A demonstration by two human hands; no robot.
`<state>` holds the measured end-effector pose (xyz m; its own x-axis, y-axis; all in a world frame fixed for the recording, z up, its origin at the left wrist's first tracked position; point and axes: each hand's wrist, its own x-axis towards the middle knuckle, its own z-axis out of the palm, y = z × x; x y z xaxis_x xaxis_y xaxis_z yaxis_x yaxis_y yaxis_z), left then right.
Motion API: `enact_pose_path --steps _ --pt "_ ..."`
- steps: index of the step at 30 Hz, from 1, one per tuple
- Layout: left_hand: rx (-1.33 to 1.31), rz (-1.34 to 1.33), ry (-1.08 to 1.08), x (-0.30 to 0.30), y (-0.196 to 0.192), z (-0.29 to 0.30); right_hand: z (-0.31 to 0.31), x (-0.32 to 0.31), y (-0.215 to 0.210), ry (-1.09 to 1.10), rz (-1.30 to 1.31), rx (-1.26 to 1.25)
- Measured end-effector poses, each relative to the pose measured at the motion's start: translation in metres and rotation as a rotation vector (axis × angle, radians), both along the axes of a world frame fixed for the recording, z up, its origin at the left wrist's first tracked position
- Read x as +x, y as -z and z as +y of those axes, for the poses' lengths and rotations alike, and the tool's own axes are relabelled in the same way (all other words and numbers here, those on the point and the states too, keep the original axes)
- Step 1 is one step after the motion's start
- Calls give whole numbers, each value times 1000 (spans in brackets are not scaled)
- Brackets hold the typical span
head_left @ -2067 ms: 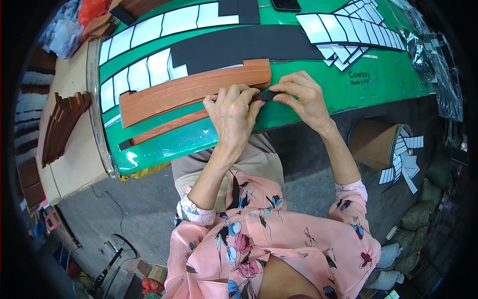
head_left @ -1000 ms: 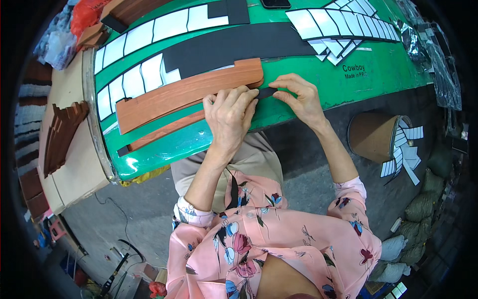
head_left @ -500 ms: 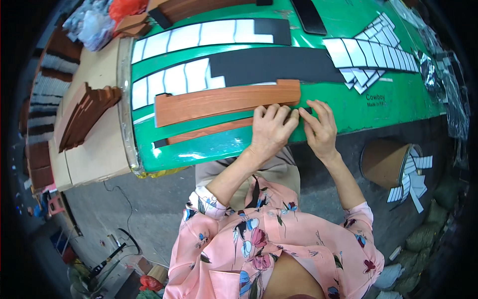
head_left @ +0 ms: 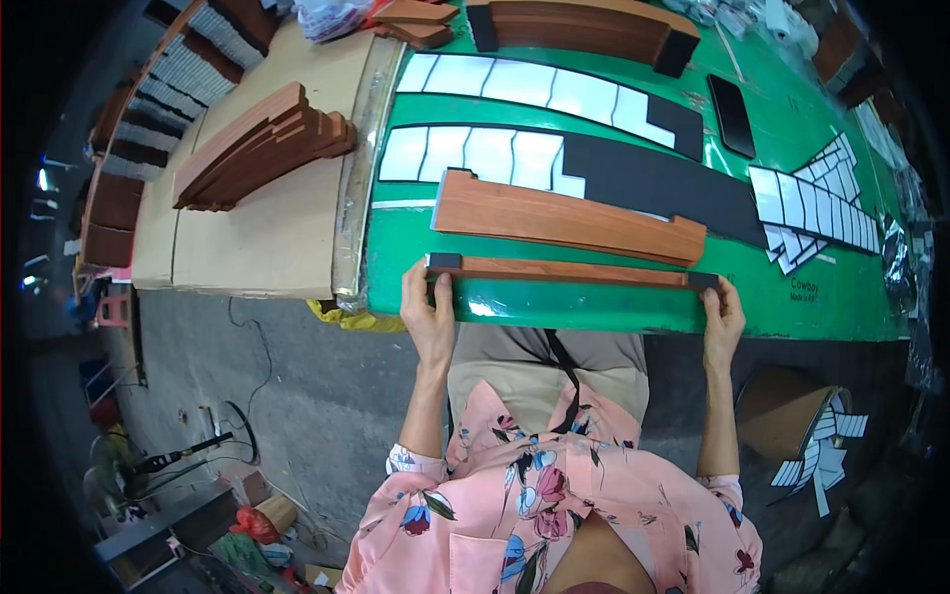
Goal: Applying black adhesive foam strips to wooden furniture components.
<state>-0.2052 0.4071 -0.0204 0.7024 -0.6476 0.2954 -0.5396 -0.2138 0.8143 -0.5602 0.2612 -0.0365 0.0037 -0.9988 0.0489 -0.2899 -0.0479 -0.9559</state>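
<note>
The narrow brown strip (head_left: 574, 271) lies lengthwise from left to right in front of the person, so its long axis is across the body and almost along the near edge of the green table (head_left: 554, 305). Its right end sits slightly lower in the view than its left end. The strip is close to this near edge, just on the person's side of the wide brown board (head_left: 569, 226), and it runs roughly in the same direction as that board. Whether its underside touches the table, one cannot tell

The strip is long and thin, with a wood-like reddish brown colour and a very gentle bend. Each tip is dressed in black: the left black end (head_left: 444, 261) looks like a small block, and the right black end (head_left: 702, 281) is similar, partly covered by fingers

The left hand (head_left: 427, 322) is closed in a pinch around the left tip, with the thumb on the near side. The right hand (head_left: 724, 322) is nearly closed in the same manner at the right tip, thumb also nearer to the body

Half a second before, both hands were together at the right part of the strip, and its left tip was free; now they are well apart, one at each tip. The right part, which was hidden by the hands, is now visible, and almost the whole length can be seen between them. The camera view has also turned, therefore the strip no longer rises toward the right
</note>
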Motion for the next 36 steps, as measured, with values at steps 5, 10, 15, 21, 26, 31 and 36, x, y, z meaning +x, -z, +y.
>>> enact_pose_path --steps 5,10,15,21,26,31,36 --pt "-27 -18 -2 33 -36 -24 -19 32 -52 38 123 -70" --pt "187 -164 211 71 -42 -67 -59 30 -45 -67 478 -237" --pt "-67 -757 77 159 -72 -59 -50 30 -45 -70 593 -317" --pt "572 -1143 -165 304 -127 -90 -34 26 -47 55 505 -264" --pt "719 -782 213 392 -124 -75 -18 42 -59 -2 481 -336" --pt "672 -1206 99 347 -148 -64 -4 33 -67 47 401 -326" --pt "449 -1173 211 255 -158 -40 16 58 -89 -72 383 -563"
